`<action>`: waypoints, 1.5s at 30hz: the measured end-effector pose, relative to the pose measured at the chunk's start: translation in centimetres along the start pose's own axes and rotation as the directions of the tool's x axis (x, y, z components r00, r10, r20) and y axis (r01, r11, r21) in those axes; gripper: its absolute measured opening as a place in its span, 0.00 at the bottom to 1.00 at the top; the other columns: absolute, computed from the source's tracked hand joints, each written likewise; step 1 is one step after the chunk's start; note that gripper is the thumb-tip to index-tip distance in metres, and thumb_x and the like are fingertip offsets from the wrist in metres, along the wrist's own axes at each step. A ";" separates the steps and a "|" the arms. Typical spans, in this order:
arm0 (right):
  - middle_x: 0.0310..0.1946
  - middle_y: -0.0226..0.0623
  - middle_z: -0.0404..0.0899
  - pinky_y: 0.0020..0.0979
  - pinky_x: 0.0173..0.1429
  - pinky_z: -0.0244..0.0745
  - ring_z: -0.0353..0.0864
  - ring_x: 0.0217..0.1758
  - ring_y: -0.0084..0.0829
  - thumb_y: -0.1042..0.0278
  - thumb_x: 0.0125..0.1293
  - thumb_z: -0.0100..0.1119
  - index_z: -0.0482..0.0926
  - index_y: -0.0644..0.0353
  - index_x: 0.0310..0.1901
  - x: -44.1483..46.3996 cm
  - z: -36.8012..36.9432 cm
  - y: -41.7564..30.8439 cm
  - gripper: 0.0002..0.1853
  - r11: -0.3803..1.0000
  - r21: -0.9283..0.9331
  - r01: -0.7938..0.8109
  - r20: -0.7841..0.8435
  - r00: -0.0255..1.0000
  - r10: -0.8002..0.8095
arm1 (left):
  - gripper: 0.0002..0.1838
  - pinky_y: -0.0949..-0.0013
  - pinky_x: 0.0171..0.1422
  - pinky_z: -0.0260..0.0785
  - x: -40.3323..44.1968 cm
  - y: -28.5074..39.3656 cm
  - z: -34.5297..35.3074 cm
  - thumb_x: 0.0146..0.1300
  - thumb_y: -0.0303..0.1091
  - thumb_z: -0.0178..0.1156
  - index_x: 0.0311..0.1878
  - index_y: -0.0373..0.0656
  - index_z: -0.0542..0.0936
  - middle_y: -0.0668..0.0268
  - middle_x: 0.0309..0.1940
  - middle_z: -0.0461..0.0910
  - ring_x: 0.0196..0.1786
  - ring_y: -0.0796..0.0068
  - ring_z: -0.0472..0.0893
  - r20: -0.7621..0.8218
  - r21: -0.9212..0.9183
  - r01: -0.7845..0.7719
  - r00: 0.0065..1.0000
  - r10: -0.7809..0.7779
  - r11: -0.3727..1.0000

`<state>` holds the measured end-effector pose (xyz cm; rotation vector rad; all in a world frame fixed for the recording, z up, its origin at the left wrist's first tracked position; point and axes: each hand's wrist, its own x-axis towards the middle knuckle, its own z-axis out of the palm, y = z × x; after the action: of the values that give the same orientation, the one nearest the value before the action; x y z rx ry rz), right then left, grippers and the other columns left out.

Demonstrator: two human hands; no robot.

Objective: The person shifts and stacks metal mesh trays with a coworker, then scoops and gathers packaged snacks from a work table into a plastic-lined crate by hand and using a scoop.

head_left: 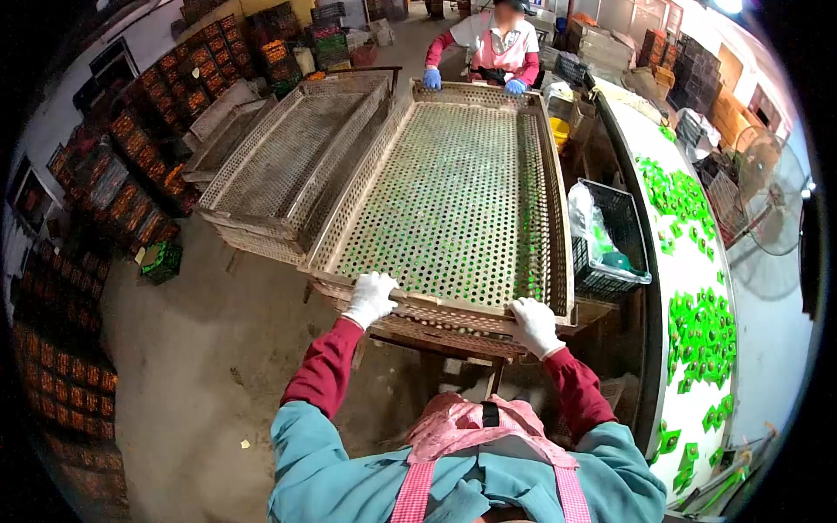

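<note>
A large, long perforated tray (436,192) with pale, raised mesh sides lies in front of me, its floor full of round holes with green showing through many of them. My left hand (370,298), in a white glove, is closed on the near rim toward the left corner. On the same rim, near the right corner, my right hand (535,327) grips in a white glove too. Beneath the tray's near end, the edge of another perforated tray (427,315) shows. At the far end a co-worker's blue-gloved hands (432,79) rest on the rim.
More perforated trays (288,157) are stacked on the left. To the right stand a black crate (623,270) with a plastic bag and a long white table (697,270) bearing many green pieces. Crates of orange items (139,148) line the left wall; a fan (772,174) stands far right.
</note>
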<state>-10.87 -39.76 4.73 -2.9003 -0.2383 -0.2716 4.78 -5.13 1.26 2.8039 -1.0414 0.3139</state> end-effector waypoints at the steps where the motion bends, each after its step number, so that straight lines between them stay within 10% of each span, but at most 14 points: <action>1: 0.33 0.36 0.77 0.39 0.42 0.74 0.79 0.40 0.39 0.56 0.51 0.69 0.77 0.54 0.34 -0.5 -0.1 0.4 0.15 1.000 0.001 -0.002 0.006 1.000 0.002 | 0.18 0.59 0.47 0.70 0.1 0.6 -0.9 0.37 0.41 0.75 0.36 0.53 0.83 0.67 0.31 0.79 0.41 0.63 0.78 0.007 -0.006 0.001 1.000 -0.001 1.000; 45: 0.35 0.44 0.76 0.41 0.40 0.73 0.77 0.39 0.48 0.68 0.55 0.65 0.75 0.61 0.41 -0.2 6.1 1.5 0.14 0.987 0.148 0.056 0.159 0.984 -0.080 | 0.14 0.57 0.70 0.62 -1.8 1.4 3.1 0.51 0.36 0.68 0.43 0.52 0.82 0.67 0.39 0.77 0.50 0.67 0.74 0.162 -0.005 0.229 0.961 -0.225 0.974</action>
<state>-9.76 -39.80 -1.43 -2.7771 -0.3690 -0.0242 2.96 -5.64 -2.09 2.9283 -0.7325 0.0499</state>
